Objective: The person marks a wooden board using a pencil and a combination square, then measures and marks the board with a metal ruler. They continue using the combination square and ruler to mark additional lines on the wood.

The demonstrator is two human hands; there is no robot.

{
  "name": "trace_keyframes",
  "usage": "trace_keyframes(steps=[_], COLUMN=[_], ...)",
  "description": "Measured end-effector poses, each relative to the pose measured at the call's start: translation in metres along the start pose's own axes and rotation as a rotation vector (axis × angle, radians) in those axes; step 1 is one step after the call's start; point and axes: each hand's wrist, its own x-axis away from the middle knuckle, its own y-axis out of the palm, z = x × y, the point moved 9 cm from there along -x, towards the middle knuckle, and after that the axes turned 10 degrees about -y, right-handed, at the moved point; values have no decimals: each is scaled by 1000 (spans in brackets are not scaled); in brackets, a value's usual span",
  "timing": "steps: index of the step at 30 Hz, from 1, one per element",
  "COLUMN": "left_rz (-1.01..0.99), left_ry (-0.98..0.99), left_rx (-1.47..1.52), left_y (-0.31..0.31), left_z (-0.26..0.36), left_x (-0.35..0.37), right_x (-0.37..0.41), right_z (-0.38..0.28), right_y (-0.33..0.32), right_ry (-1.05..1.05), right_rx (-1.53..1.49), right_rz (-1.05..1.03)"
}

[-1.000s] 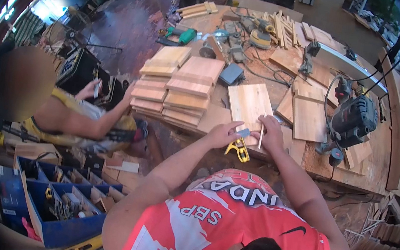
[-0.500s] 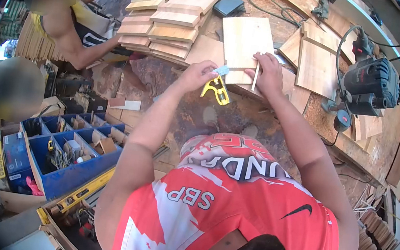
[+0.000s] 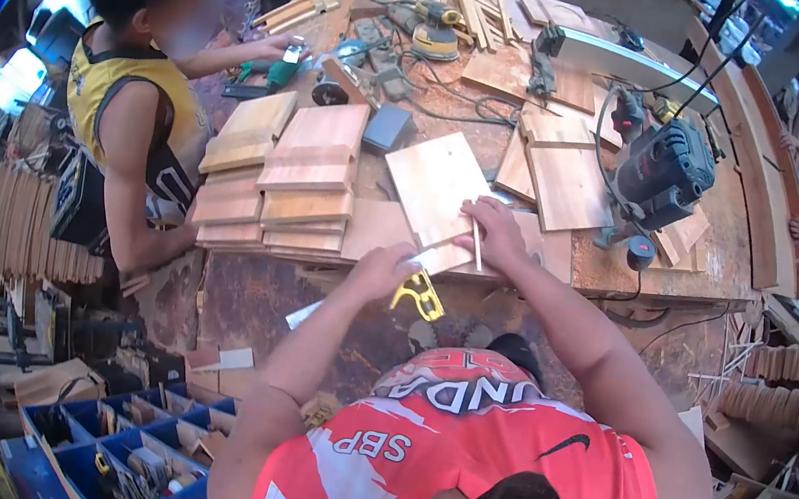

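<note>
My left hand grips a yellow-handled square whose metal blade lies against the near edge of a pale wooden board on the workbench. My right hand rests on the same board at its near right corner and holds a thin pencil upright between the fingers. The board lies flat and tilted a little to the left.
Stacks of wooden boards sit left of my board. A black router with its cable stands at the right, more boards beside it. A person in a yellow and black vest stands at the bench's left side. Blue parts bins lie below.
The camera has swung up and right, so the bench's far end shows again. Both hands stay on the board with the square and pencil. The person at left now stands beside the bench.
</note>
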Motion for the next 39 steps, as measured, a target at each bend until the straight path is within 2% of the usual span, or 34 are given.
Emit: trace_keyframes(steps=[6, 8, 10, 11, 13, 18, 23, 29, 36, 39], left_rz=[-48, 16, 14, 2, -7, -30, 37, -75, -84, -129], left_ry=[-71, -47, -65, -76, -81, -116, -80, -89, -93, -180], left_rx=[-9, -6, 5, 11, 4, -19, -13, -51, -75, -77], left_y=[1, 0, -4, -4, -4, 0, -6, -2, 3, 1], left_z=[5, 4, 10, 11, 11, 6, 9, 8, 4, 6], left_x=[3, 5, 10, 12, 10, 5, 4, -11, -16, -12], right_x=[1, 0, 5, 1, 3, 1, 3, 5, 5, 6], right_z=[2, 6, 9, 1, 3, -2, 1, 4, 5, 2], right_y=[6, 9, 9, 5, 5, 3, 4, 7, 6, 2], right_ry=[-1, 29, 36, 55, -19, 1, 11, -18, 9, 6], right_rx=[12, 4, -20, -53, -28, -12, 21, 18, 17, -24], right_rz=[-32, -74, -9, -58, -10, -34, -20, -16, -7, 32])
